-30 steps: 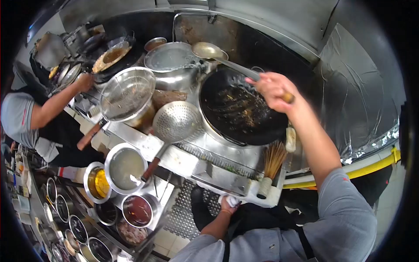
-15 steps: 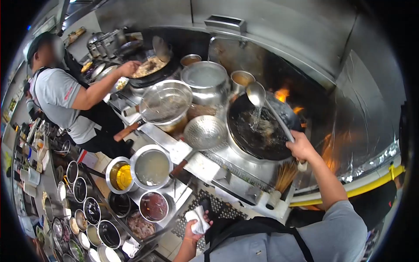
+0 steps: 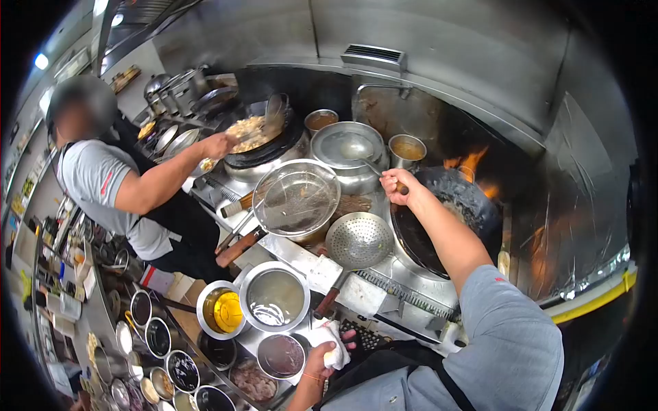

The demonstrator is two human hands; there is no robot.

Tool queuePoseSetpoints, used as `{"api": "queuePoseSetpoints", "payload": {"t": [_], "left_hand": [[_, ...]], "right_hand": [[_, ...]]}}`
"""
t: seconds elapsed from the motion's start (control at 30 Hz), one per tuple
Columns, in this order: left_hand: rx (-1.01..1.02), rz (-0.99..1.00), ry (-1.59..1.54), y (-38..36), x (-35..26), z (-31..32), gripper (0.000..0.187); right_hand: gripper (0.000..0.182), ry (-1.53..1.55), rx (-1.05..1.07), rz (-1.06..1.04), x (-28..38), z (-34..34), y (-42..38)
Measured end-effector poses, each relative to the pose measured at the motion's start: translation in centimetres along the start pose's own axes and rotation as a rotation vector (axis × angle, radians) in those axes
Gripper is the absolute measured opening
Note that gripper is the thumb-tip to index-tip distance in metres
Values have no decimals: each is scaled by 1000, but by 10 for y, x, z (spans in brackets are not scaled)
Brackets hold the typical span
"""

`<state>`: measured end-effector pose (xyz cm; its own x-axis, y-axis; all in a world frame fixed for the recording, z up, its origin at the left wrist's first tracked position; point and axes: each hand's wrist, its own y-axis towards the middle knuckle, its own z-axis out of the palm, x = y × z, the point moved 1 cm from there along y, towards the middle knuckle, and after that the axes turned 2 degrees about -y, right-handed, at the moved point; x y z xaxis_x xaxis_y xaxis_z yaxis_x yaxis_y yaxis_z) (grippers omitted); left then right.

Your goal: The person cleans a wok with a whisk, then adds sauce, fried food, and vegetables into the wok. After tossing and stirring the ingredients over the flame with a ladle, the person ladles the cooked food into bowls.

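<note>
My right hand (image 3: 401,186) is closed around the handle of a metal ladle (image 3: 357,150). The bowl of the ladle is at the large silver pot (image 3: 322,152) behind the stove front, apparently dipped in its liquid. My forearm crosses over a black wok (image 3: 419,243) that has bubbling liquid inside and hides part of it. Flames (image 3: 473,164) rise at the wok's far side. Close to my apron, my left hand (image 3: 319,359) grips a folded white cloth (image 3: 331,342).
A mesh strainer (image 3: 298,195) and a perforated skimmer (image 3: 360,240) lie left of the wok. Pots of yellow liquid (image 3: 227,312) and cloudy liquid (image 3: 277,294) stand nearer me. At left, a co-worker (image 3: 110,185) stirs food in another wok (image 3: 236,159).
My right hand has swung the ladle left from above the wok, where it was pouring liquid, to the large pot. The left hand still holds the cloth. The view has shifted.
</note>
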<state>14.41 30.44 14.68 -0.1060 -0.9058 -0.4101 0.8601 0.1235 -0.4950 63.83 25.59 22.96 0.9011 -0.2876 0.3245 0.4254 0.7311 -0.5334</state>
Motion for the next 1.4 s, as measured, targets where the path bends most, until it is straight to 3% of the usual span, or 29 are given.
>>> {"api": "queuePoseSetpoints", "payload": {"t": [0.07, 0.13, 0.23, 0.27, 0.37, 0.43, 0.5, 0.57, 0.63, 0.67, 0.77, 0.83, 0.9, 0.97, 1.03, 1.1, 1.17, 1.2, 1.23, 1.3, 1.33, 1.37, 1.4], "left_hand": [[-31, -151, -27, 4, -3, -3, 51], [-76, -171, 66, 20, 2, 7, 46], [-61, -289, 36, 74, 33, 13, 35], [-108, -269, 93, 86, 40, 43, 33], [77, -358, 194, 146, 68, 89, 28], [3, -386, 273, 147, 67, 165, 25], [-8, -447, 357, 184, 81, 199, 23], [13, -429, 393, 253, 118, 188, 24], [43, -450, 403, 272, 133, 180, 21], [-27, -373, 468, 277, 140, 175, 22], [-32, -362, 450, 257, 140, 188, 14], [25, -425, 487, 229, 125, 193, 31], [658, -906, -141, 249, 127, 136, 38], [305, -694, 131, 173, 115, 177, 46], [310, -725, 76, 131, 108, 204, 50], [537, -805, -76, 114, 101, 223, 53], [524, -845, -80, 125, 97, 227, 51], [541, -887, -151, 135, 95, 231, 49], [553, -927, -227, 146, 91, 235, 46], [669, -785, -40, 171, 88, 242, 45], [585, -790, -43, 172, 82, 243, 45], [510, -788, -42, 174, 70, 245, 44], [612, -828, -34, 173, 57, 236, 43]], "right_hand": [[14, 55, 45, 6, -2, -4, -36], [27, 91, 171, 5, -1, -18, -74], [25, 78, 222, -26, -7, -29, -154], [21, 119, 199, 0, -9, -31, -182], [18, 82, 187, 16, -20, -55, -249], [19, 29, 170, -3, -28, -77, -281], [10, -224, -9, -85, -39, -96, -309], [22, -321, -121, -65, -50, -132, -314], [33, -280, -265, -104, -64, -149, -321], [30, -256, -234, -82, -69, -170, -320], [29, -212, -290, -154, -91, -195, -322], [28, -181, -280, -147, -102, -201, -323], [26, -150, -266, -180, -119, -213, -312], [24, -189, -389, -307, -137, -197, -310], [26, -262, -469, -330, -150, -201, -320], [40, -949, -611, -381, -167, -247, -328], [63, -1530, -992, -200, -192, -267, -339], [80, -1615, -1262, -30, -212, -276, -328], [80, -1596, -1276, -31, -212, -284, -313], [92, -1516, -1276, 97, -223, -316, -293], [82, -1374, -1073, 225, -213, -319, -292], [82, -1368, -1077, 232, -220, -317, -306], [75, -929, -997, -33, -218, -262, -347]]}}
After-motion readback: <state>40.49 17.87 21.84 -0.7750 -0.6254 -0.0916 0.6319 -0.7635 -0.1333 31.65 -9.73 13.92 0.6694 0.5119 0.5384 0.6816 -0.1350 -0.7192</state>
